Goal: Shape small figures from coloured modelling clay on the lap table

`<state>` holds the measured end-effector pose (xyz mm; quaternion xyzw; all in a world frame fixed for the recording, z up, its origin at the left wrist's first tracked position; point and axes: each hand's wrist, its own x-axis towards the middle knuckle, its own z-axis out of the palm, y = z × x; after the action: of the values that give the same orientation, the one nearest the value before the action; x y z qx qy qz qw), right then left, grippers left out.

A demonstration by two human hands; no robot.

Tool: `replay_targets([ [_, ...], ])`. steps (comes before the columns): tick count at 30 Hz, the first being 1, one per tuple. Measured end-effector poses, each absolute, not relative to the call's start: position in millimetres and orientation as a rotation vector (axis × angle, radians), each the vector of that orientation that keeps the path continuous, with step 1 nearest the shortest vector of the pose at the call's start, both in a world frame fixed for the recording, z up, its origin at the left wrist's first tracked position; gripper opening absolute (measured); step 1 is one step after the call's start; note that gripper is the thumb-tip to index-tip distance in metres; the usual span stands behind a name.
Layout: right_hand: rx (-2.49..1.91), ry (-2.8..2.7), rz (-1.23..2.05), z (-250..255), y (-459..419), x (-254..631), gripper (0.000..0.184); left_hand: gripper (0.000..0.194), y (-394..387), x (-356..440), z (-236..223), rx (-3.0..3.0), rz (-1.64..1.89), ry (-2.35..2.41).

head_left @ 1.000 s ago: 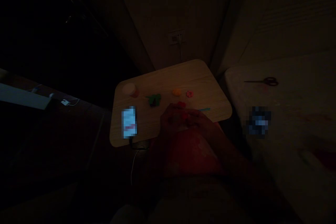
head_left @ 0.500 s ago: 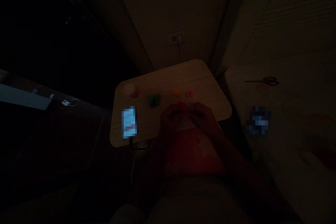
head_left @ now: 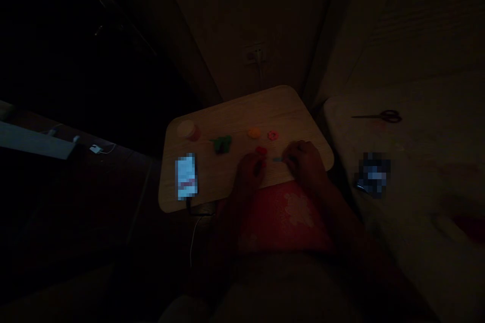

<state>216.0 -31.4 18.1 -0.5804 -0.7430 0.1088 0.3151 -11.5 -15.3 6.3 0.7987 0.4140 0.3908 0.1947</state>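
The scene is very dark. Near the front edge of the small table, my left hand [head_left: 250, 171] is closed, with a small red piece [head_left: 261, 150] at its fingertips; its exact shape is unclear. To the right, my right hand [head_left: 304, 160] pinches a thin bluish-grey strip [head_left: 278, 159] that points left toward the red piece. Just beyond the hands lie a yellow-orange oval piece [head_left: 254, 132] and a pink ring-shaped piece [head_left: 273, 135]. A green figure-like piece [head_left: 222, 144] lies further left on the tabletop [head_left: 242, 111].
A pale-lidded tub [head_left: 188, 130] stands at the table's far left, with a lit phone [head_left: 186, 176] in front. Scissors [head_left: 377, 116] and a dark blurred item [head_left: 374, 174] lie on the pale surface at right. A wall socket [head_left: 255, 53] holds a plugged cable.
My hands were close together around the red piece and have moved apart. My right hand shifted right, and the bluish-grey strip between the hands now shows.
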Motion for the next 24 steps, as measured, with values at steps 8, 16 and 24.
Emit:
replay_targets([
  [8,-1.499,-2.036,0.442,30,-31,210,0.020,0.020,-17,-14,9,2.156,1.010,1.267],
  [16,-1.422,-2.030,0.633,30,-22,186,0.018,0.025,-19,-15,11,2.110,0.960,1.381],
  [24,-1.633,-2.108,0.438,31,-14,173,0.018,0.026,-18,-14,15,2.042,0.957,1.373],
])
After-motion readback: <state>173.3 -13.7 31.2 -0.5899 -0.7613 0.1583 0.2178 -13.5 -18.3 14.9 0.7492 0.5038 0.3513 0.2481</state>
